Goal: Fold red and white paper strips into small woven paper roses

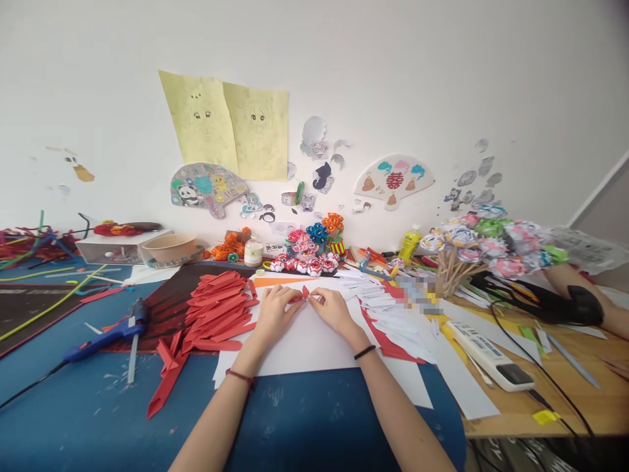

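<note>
Both of my hands meet over a white sheet of paper [304, 344] in the middle of the table. My left hand [273, 311] and my right hand [334, 311] pinch a small folded piece of red paper [304, 295] between their fingertips. A pile of folded red paper strips [216, 308] lies just left of my left hand. A heap of folded white strips [388, 308] lies right of my right hand.
A blue glue gun [111, 334] with its cord lies at the left. Paper flowers [307, 252] and a bowl [170, 248] stand along the wall. A bouquet of paper roses [481, 242], a power strip [486, 354] and another person's arm [580, 288] are at the right.
</note>
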